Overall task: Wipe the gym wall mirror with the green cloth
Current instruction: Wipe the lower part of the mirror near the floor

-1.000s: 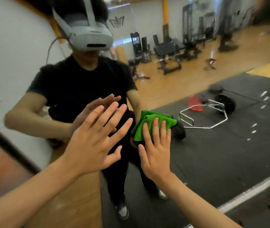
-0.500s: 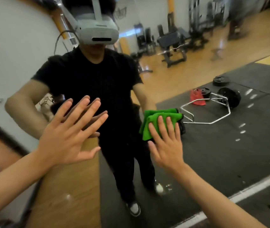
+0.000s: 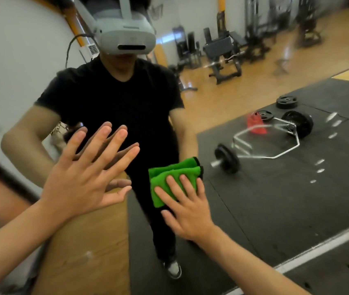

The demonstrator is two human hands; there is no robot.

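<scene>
One right hand [image 3: 187,211] presses green cloth [image 3: 170,177] (against mirror [image 3: 275,201]).

The scene is lit brightly and evenly, seemingly from overhead. A soft sheen is thrown across the wooden floor [image 3: 265,90], and only faint shadows are cast. Straight lines are bowed toward the edges by the wide-angle lens. The left hand [image 3: 80,179] and the far gym machines [image 3: 224,58] are smeared by blur, while the green cloth [image 3: 169,177] is rendered more sharply. The lower corners are softened most.
</scene>
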